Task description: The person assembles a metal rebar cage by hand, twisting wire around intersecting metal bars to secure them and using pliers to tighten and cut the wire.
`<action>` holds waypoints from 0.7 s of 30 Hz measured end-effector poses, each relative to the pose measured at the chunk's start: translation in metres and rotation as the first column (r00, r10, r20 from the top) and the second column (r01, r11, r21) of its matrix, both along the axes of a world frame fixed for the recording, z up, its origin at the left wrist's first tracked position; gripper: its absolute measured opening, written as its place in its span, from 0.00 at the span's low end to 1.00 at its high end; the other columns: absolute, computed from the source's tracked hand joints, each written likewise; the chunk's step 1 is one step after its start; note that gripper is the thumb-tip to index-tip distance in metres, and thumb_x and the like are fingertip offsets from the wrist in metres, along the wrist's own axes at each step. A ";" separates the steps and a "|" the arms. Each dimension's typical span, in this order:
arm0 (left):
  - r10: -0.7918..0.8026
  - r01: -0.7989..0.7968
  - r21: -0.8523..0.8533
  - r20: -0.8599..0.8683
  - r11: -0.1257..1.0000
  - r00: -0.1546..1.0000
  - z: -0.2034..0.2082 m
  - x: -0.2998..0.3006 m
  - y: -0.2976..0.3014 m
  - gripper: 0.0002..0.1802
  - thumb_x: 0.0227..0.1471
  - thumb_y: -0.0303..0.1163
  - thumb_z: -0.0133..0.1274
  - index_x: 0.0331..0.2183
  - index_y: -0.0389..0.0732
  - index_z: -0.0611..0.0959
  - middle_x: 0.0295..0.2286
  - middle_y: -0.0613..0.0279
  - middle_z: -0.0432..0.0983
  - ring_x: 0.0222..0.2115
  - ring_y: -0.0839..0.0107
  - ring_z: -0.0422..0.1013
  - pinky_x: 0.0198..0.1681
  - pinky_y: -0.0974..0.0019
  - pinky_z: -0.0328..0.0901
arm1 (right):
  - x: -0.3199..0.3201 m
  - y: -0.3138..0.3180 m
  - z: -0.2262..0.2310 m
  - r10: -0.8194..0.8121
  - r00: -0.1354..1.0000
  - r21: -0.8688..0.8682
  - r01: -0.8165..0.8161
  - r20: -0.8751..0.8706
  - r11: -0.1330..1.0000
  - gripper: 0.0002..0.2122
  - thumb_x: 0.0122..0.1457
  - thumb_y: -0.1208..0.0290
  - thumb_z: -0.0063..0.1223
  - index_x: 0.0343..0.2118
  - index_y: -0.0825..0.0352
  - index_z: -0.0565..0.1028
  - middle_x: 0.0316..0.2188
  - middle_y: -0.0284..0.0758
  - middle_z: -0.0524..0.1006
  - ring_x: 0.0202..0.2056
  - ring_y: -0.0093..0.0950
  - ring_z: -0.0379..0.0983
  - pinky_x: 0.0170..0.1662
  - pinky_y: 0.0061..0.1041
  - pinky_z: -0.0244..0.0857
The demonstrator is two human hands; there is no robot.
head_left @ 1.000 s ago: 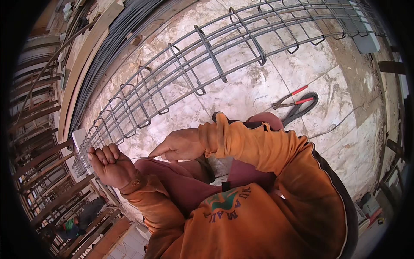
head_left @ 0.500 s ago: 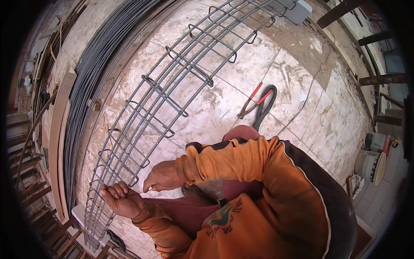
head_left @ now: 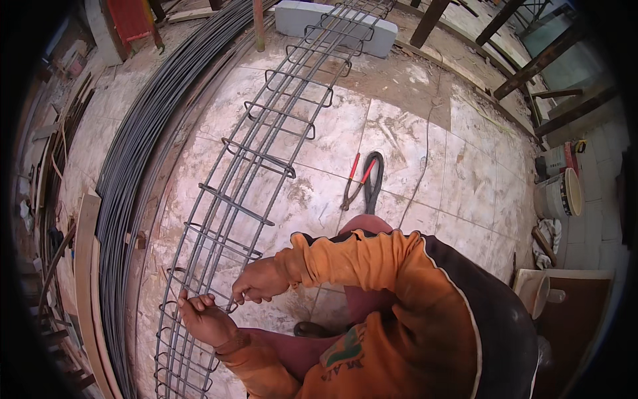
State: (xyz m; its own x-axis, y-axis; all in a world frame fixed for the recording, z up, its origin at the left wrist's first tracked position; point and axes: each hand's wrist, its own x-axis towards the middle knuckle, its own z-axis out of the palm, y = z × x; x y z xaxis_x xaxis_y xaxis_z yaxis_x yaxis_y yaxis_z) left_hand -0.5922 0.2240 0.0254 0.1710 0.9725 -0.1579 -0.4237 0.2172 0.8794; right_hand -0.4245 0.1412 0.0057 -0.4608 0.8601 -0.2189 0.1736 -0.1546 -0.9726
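A long steel rebar cage [head_left: 232, 186], with bars running lengthwise through several rectangular stirrups, stretches from the lower left to the upper middle. My left hand [head_left: 207, 322] is closed at the near part of the cage, fingers bent and pinched over its bars; what lies between them is too small to make out. Beside the cage's right edge, my right hand [head_left: 260, 279] is closed with fingers curled down near a stirrup corner. Anything in it is hidden. Pincers with red handles [head_left: 368, 171] lie on the floor, against a looped bundle of dark wire [head_left: 377, 189].
A thick bundle of loose rebar [head_left: 143, 159] runs along the left, with a wooden plank [head_left: 88, 246] beside it. Under the cage's far end stands a pale block [head_left: 379, 40]. Wooden posts [head_left: 430, 21] are at the upper right, and a white bucket [head_left: 557, 194] is at the right.
The view has shifted, bringing the cage's far end and its block further into sight. My right hand has moved closer to the cage and my left hand; both remain closed.
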 end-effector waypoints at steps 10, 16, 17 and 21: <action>-0.091 0.080 -0.045 -0.430 0.996 0.898 -0.013 -0.003 0.032 0.22 0.58 0.32 0.46 0.52 0.32 0.68 0.53 0.57 0.60 0.51 0.67 0.60 0.52 0.64 0.58 | 0.014 -0.057 -0.097 -0.371 0.911 -0.770 0.363 0.178 0.524 0.19 0.50 0.84 0.35 0.47 0.67 0.64 0.24 0.43 0.73 0.22 0.37 0.75 0.23 0.36 0.72; -0.191 0.148 -0.135 -0.401 0.980 0.896 -0.032 0.021 0.042 0.23 0.54 0.38 0.53 0.47 0.34 0.74 0.43 0.59 0.71 0.44 0.72 0.64 0.45 0.67 0.60 | 0.008 -0.088 -0.154 -0.692 0.657 -0.763 0.600 0.299 0.240 0.16 0.53 0.86 0.36 0.45 0.65 0.63 0.27 0.43 0.71 0.26 0.40 0.75 0.28 0.39 0.74; -0.200 0.161 -0.129 -0.402 0.978 0.894 -0.031 0.023 0.044 0.21 0.53 0.38 0.54 0.46 0.34 0.76 0.41 0.61 0.73 0.41 0.75 0.65 0.42 0.70 0.61 | 0.009 -0.088 -0.163 -0.721 0.644 -0.783 0.576 0.257 0.236 0.15 0.55 0.85 0.37 0.45 0.65 0.64 0.29 0.42 0.71 0.28 0.39 0.76 0.31 0.38 0.75; -0.239 0.217 -0.099 -0.437 0.971 0.867 -0.047 0.018 0.054 0.15 0.53 0.36 0.54 0.39 0.35 0.81 0.30 0.66 0.76 0.27 0.81 0.66 0.31 0.76 0.62 | -0.018 -0.074 -0.191 -0.810 0.574 -0.759 0.579 0.120 0.298 0.14 0.56 0.85 0.35 0.43 0.64 0.66 0.29 0.38 0.72 0.26 0.33 0.75 0.29 0.35 0.75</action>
